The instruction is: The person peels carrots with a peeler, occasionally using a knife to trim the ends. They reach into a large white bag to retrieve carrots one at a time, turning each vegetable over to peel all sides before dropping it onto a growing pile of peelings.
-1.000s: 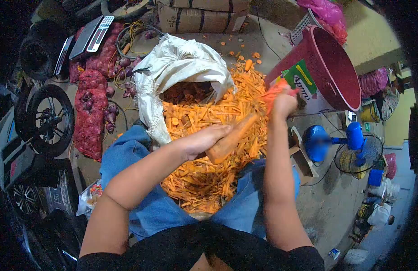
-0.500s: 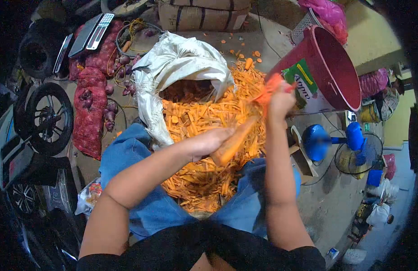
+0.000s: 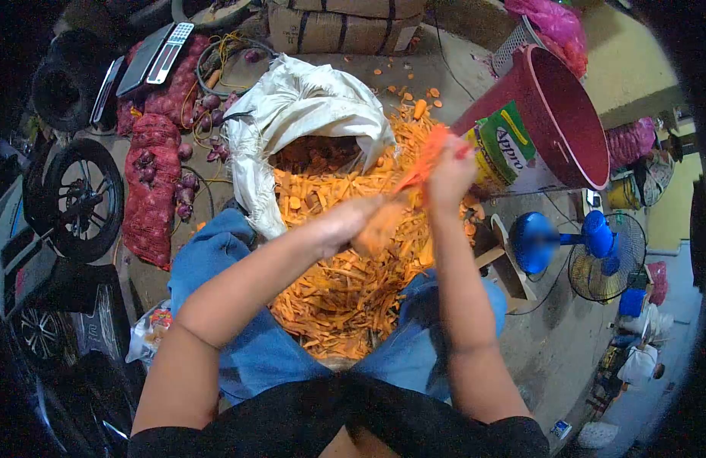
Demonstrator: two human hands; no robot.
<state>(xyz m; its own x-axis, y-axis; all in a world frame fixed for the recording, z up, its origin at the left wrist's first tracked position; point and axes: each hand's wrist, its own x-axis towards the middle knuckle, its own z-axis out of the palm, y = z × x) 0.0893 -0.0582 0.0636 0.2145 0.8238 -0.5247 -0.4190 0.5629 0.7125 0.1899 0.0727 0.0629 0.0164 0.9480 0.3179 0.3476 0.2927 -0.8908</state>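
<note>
My left hand (image 3: 347, 224) is closed around a peeled carrot (image 3: 380, 230), blurred by motion and held above the heap of orange carrot peelings (image 3: 337, 298) between my knees. In my right hand (image 3: 450, 183) is an orange peeler (image 3: 424, 158), its outline smeared. Its lower end reaches down toward the carrot, close to my left fingers. Behind the hands, a white woven sack (image 3: 315, 95) lies with its mouth rolled back, and carrots and peelings spill around its opening.
A tilted dark red bucket (image 3: 479, 103) stands at the right, beside a blue fan (image 3: 597, 237). Red net bags of onions (image 3: 151, 206) and a motorbike wheel (image 3: 82, 202) are at the left. Wrapped cartons (image 3: 345, 30) sit behind. Another person (image 3: 641, 362) is far right.
My right hand and the peeler have moved left and slightly down toward the carrot. My left hand has drawn slightly left, and the carrot has shifted with it.
</note>
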